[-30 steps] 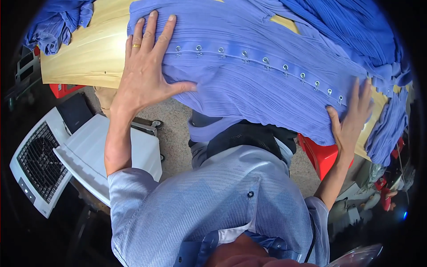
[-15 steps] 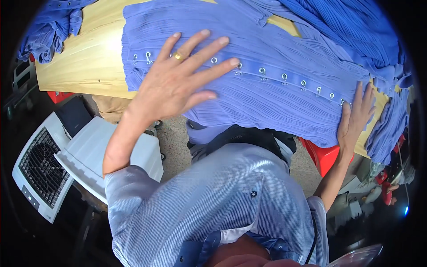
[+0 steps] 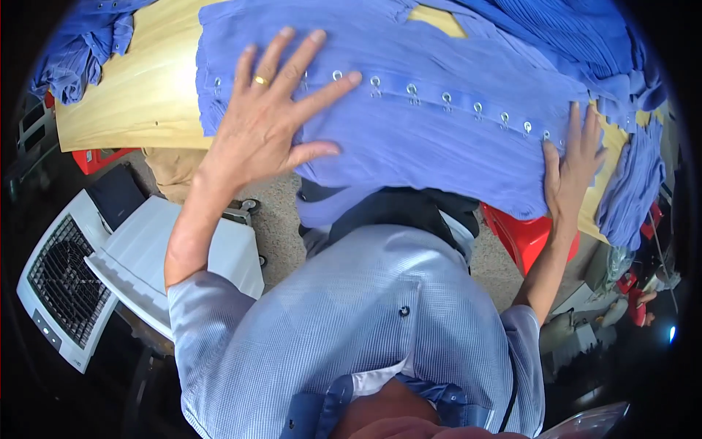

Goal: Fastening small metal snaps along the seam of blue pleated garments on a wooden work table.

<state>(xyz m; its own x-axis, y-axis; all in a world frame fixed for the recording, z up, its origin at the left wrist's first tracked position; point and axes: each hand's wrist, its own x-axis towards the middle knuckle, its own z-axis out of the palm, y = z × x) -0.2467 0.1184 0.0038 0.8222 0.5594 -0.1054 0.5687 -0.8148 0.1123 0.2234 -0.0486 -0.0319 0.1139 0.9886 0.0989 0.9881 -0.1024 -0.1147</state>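
A periwinkle-blue crinkled garment lies spread over a pale wooden table. Silver eyelets run along a smooth band across its middle. My left hand, with a gold ring on one finger, rests flat near the garment's left end, fingers spread over the fabric and part of the eyelet row. At the garment's right end, my right hand lies with its fingers stretched out on the cloth, beside the last visible eyelets. Neither hand grips anything.
More blue garments lie in piles at the far left, the far right and hanging off the right edge. Red stools show below the table. A white air cooler stands at the left, beside a white plastic surface.
Both hands remain flat on the garment. The left hand has slid a little left and away from me, its fingers turning more upright. The right hand sits slightly farther away.
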